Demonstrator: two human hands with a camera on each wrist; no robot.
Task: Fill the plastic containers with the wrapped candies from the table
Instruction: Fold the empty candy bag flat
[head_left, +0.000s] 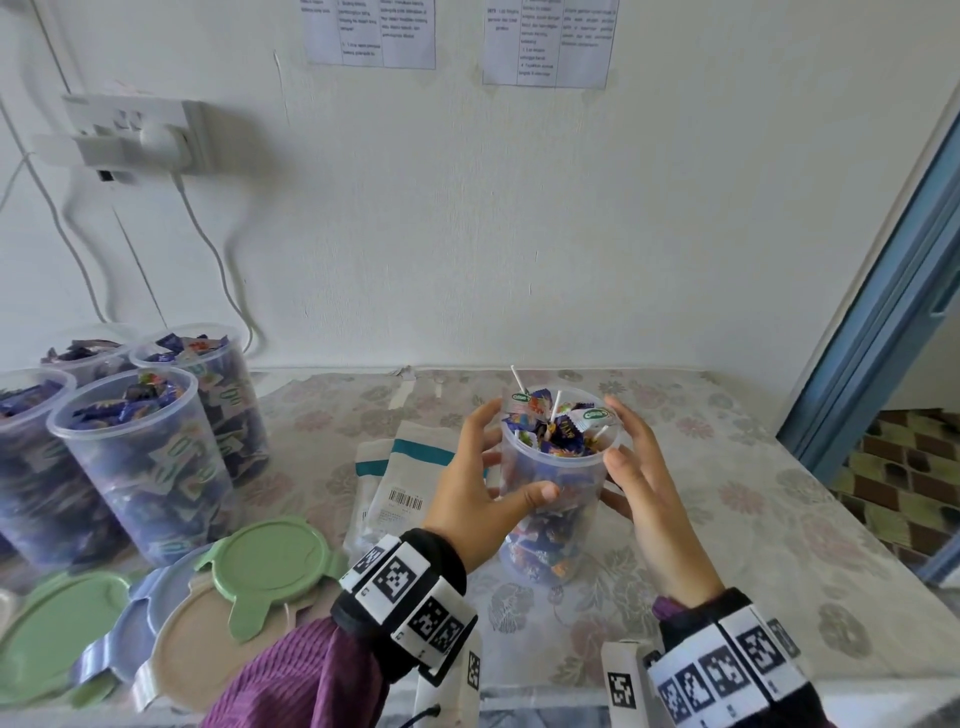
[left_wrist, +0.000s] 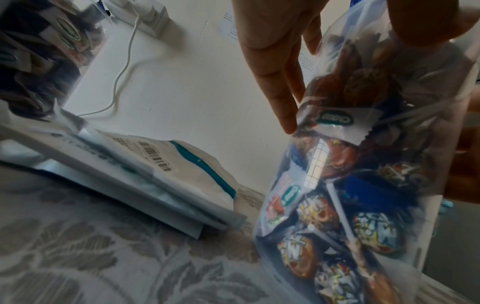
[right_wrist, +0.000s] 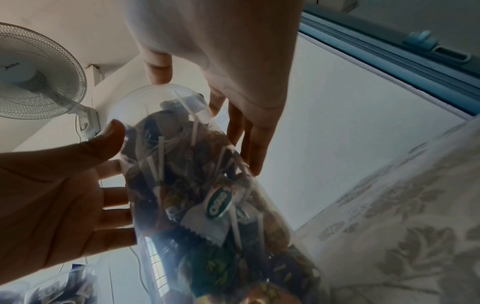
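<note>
Now the left hand (head_left: 480, 486) is seen pressed to the near-left wall of the clear container (head_left: 558, 499), thumb laid across the front, fingers spread round the far side. The right hand (head_left: 641, 491) is set against the opposite wall, fingers long and only lightly bent, touching the plastic just under the rim. So the container is caught between both palms, upright on the flowered tablecloth (head_left: 779, 519), and it is packed to the brim with wrapped candies (head_left: 558, 426); white lollipop sticks (head_left: 518, 378) are poked up above the rim. From the right wrist view the left thumb is shown flat on the wall.

Just behind the left hand, flat white pouches (head_left: 400, 483) with a teal band and a barcode are laid on the cloth, close beside the container. Further left, four filled containers (head_left: 150, 462) are grouped near the wall. In front of them, green, blue and beige lids (head_left: 270, 566) are overlapped at the table's near edge. A white cable (head_left: 218, 260) is hung down the wall from a socket.
</note>
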